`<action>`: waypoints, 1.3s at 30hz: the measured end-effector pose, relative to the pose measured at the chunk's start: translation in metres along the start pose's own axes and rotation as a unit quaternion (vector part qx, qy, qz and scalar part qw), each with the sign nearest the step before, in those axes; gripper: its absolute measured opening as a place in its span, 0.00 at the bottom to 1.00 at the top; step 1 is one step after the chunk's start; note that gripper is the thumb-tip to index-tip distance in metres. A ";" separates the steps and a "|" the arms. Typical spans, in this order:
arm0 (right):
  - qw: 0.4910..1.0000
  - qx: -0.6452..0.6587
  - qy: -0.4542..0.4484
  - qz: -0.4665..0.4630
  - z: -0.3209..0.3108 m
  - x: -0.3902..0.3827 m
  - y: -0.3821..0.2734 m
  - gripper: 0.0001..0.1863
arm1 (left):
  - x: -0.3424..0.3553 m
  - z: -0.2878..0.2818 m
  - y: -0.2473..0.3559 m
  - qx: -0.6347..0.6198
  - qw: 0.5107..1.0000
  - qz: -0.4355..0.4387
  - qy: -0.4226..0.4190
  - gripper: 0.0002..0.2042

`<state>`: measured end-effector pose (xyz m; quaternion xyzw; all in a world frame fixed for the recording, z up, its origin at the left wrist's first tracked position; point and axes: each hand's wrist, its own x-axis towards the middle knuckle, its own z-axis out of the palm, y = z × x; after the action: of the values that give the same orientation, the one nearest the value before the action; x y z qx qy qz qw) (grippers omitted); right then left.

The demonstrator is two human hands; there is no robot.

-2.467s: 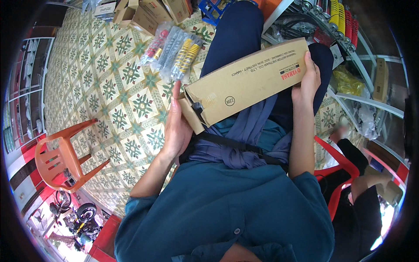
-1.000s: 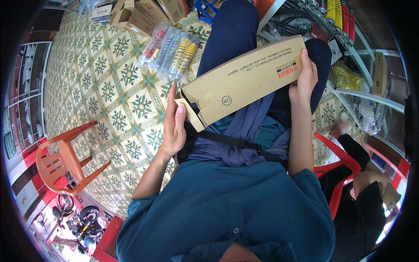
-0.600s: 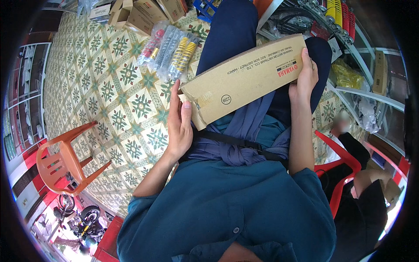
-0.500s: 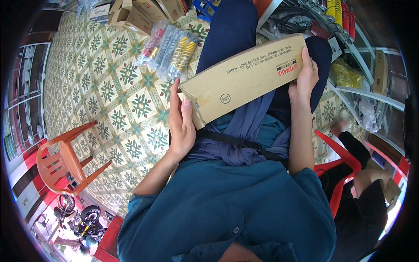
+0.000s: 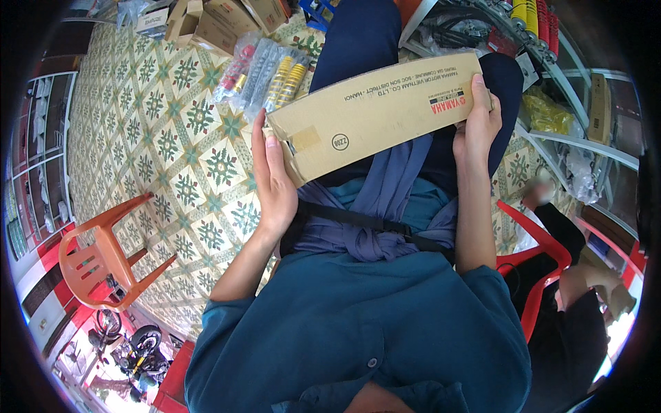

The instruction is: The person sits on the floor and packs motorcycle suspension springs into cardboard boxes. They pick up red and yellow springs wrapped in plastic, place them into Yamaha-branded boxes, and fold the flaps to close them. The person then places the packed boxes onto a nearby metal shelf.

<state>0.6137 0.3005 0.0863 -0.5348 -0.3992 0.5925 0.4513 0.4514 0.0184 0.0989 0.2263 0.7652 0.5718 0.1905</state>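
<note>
A long brown cardboard box lies tilted across my thighs, its left end lower than its right. My left hand is closed on that left end, thumb over the end flap. My right hand grips the right end, thumb on the printed top face. Beyond the box on the tiled floor lie plastic-wrapped shock absorbers with yellow, grey and red springs, close past my left fingertips.
Open cartons and a blue crate are at the back. Shelving with springs and bags stands right. An orange chair is left, motorbikes lower left. A person in black sits by a red chair at lower right.
The left end flap, raised earlier, is now folded in under my left thumb. Both hands and the box have moved slightly up and leftward in the view.
</note>
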 end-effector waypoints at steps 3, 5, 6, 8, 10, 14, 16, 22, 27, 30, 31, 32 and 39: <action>1.000 -0.004 -0.002 -0.007 0.000 -0.002 0.000 0.19 | 0.003 -0.001 0.005 -0.052 0.998 -0.030 -0.016 0.28; 1.000 -0.004 0.002 -0.010 0.000 -0.002 0.001 0.19 | 0.005 -0.001 0.013 -0.085 0.995 -0.051 -0.021 0.28; 1.000 -0.005 0.004 -0.011 0.000 -0.002 0.002 0.19 | 0.006 -0.001 0.018 -0.101 0.993 -0.063 -0.021 0.28; 1.000 -0.005 0.007 -0.015 -0.001 -0.003 0.004 0.20 | 0.005 0.006 0.037 -0.131 0.987 -0.094 -0.011 0.28; 1.000 -0.002 0.008 -0.021 -0.001 -0.004 0.006 0.20 | 0.003 0.014 0.053 -0.161 0.979 -0.124 -0.001 0.28; 0.999 0.014 0.019 -0.038 0.005 -0.010 0.001 0.20 | 0.009 0.012 0.030 -0.215 0.964 -0.154 0.026 0.29; 0.999 0.015 0.022 -0.043 0.005 -0.012 0.000 0.20 | 0.011 0.012 0.024 -0.228 0.961 -0.149 0.041 0.30; 0.999 0.027 0.015 -0.045 0.000 -0.010 0.006 0.19 | 0.014 0.008 0.024 -0.270 0.946 -0.174 0.049 0.30; 0.997 -0.010 0.021 -0.076 -0.004 -0.009 0.013 0.18 | 0.022 0.007 0.029 -0.250 0.951 -0.177 0.047 0.29; 0.996 -0.007 0.020 -0.089 -0.002 -0.009 0.013 0.17 | 0.020 0.012 0.027 -0.162 0.975 -0.146 0.031 0.29; 0.996 -0.004 0.018 -0.092 -0.001 -0.009 0.013 0.17 | 0.017 0.019 0.046 -0.155 0.976 -0.150 0.026 0.30; 0.996 -0.003 0.021 -0.090 -0.001 -0.009 0.013 0.17 | 0.015 0.023 0.053 -0.147 0.978 -0.149 0.022 0.30; 0.996 0.010 0.033 -0.079 -0.002 -0.014 0.011 0.18 | 0.011 0.013 0.030 -0.240 0.962 -0.127 -0.021 0.33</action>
<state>0.6143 0.2843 0.0791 -0.5166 -0.4186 0.5410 0.5150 0.4534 0.0417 0.1240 0.0870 0.6240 0.7048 0.3260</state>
